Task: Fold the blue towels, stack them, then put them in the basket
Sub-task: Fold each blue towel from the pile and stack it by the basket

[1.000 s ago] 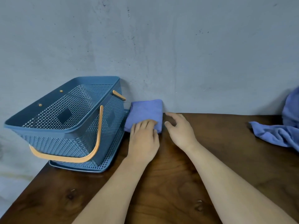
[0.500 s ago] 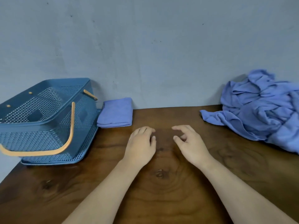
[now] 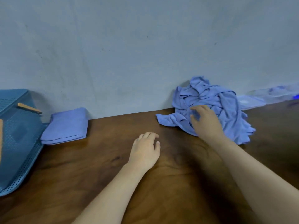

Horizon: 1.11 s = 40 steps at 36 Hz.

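A folded blue towel [image 3: 65, 126] lies flat on the table against the wall, just right of the blue perforated basket [image 3: 15, 139] with its orange handle. A crumpled heap of blue towels [image 3: 210, 101] sits against the wall at the right. My right hand [image 3: 205, 122] reaches onto the front of that heap, its fingers spread and blurred, touching the cloth with no clear grip. My left hand [image 3: 145, 149] hovers low over the bare wood in the middle, fingers loosely curled, holding nothing.
The dark wooden table [image 3: 100, 175] runs up to a grey wall. The basket is tilted at the left edge of view. A clear plastic item [image 3: 252, 102] lies at the far right behind the heap.
Both hands left the folded towel and moved right. My right hand has reached the crumpled heap, and my view has swung right, pushing the basket to the left edge.
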Tool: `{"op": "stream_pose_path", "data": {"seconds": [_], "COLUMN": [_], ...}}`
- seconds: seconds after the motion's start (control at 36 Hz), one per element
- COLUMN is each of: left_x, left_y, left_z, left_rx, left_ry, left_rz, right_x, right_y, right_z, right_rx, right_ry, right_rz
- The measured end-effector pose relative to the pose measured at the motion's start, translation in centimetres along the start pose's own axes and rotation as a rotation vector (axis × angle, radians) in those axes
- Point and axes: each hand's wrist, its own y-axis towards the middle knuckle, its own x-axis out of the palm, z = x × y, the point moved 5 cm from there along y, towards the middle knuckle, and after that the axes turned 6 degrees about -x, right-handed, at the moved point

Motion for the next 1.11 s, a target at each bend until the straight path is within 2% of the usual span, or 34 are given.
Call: {"op": "stream_pose_path", "data": {"seconds": [0.08,0.22,0.33,0.47,0.53,0.61,0.69,0.75,0.86,0.94,1.03,1.11], "left_x": [1.0,0.5,0.3,0.3,0.3,0.4,0.4,0.4,0.4,0.4,0.4,0.4], "left_y": [-0.5,-0.6,-0.6,-0.6,-0.6,-0.6,-0.6,-0.5,-0.4,-0.3,-0.3,-0.3], "left_z": [-0.3,-1.8,-1.8,-1.9,-2.1,-2.1,-2.1,-2.0,-2.1,-2.2,-2.3,-2.3], "left_rx": [0.036,-0.017,-0.032,-0.029,-0.028,-0.025,-0.029,-0.032,-0.037,-0.045,-0.048,-0.047], "left_ry": [0.037,0.021,0.018,0.005,-0.001,-0.008,-0.012,-0.012,-0.012,-0.017,-0.029,-0.033], "left_rz": [-0.017,0.038,0.032,0.03,0.037,0.035,0.036,0.035,0.033,0.039,0.044,0.043], "right_x": [-1.9,-3.2,0.6,5.9,5.6,2.9,-0.7,-2.4,-3.1,-2.6,-3.7,-5.6], "right_y": [2.7,6.3,5.1,1.8,2.2,4.4,7.9,10.2,12.9,13.6,14.1,15.0], "right_z": [2.0,2.0,-0.5,-0.7,-0.7,-0.6,-0.2,0.7,3.1,4.3,3.8,3.1], "right_rx": [0.027,0.006,-0.169,-0.203,-0.199,-0.177,-0.1,-0.01,0.186,0.245,0.22,0.212], "right_ry": [-0.129,-0.248,-0.464,-0.64,-0.589,-0.517,-0.561,-0.589,-0.591,-0.548,-0.377,-0.07], "right_rz": [0.009,-0.006,-0.079,-0.28,-0.229,-0.013,0.052,0.032,-0.147,-0.191,-0.018,0.165]}}
